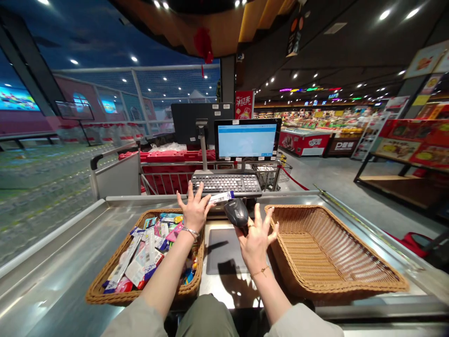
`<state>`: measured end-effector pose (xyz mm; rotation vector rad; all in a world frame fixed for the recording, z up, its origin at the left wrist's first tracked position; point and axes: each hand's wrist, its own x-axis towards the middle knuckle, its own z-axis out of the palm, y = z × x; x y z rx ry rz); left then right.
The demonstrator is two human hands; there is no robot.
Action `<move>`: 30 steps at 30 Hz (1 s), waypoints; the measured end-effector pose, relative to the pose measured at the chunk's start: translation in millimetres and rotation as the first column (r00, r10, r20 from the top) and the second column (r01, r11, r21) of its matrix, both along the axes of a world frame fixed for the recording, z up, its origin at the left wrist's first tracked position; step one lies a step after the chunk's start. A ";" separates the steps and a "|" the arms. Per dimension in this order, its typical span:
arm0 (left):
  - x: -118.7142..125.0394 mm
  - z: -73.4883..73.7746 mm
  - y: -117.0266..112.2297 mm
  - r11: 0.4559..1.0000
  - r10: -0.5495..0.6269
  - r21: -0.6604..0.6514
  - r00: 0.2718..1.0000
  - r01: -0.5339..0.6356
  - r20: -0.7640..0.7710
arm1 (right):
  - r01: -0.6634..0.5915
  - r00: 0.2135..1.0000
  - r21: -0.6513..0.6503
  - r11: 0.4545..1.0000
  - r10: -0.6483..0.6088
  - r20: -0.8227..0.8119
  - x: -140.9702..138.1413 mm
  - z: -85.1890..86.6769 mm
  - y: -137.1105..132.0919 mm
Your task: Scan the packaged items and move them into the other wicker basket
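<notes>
My left hand (195, 210) pinches one end of a flat white packet (221, 197) with a barcode and a blue end; its other fingers are spread. In my right hand (257, 241) is a black barcode scanner (236, 213), gripped low with several fingers lifted away. The scanner's head is just below the packet. Under my left forearm stands a wicker basket (105, 285) filled with small colourful packages (145, 255), some with similar blue and white ends. Beside my right hand is a second wicker basket (322, 243) with a bare bottom.
A black keyboard (226, 182) lies beyond my hands, below a lit monitor (247, 140). The metal counter (59, 262) surrounds both baskets, with a grey pad (224, 250) between them. Shopping carts (168, 175) stand behind the counter, and store shelves (414, 145) are at right.
</notes>
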<state>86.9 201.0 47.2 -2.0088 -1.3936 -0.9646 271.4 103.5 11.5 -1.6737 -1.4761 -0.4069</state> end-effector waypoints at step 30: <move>231.7 -12.8 -9.4 0.818 -0.567 -0.128 0.824 0.561 -0.012 | 0.545 0.817 -0.018 0.838 -0.536 -0.214 179.7 31.1 -85.8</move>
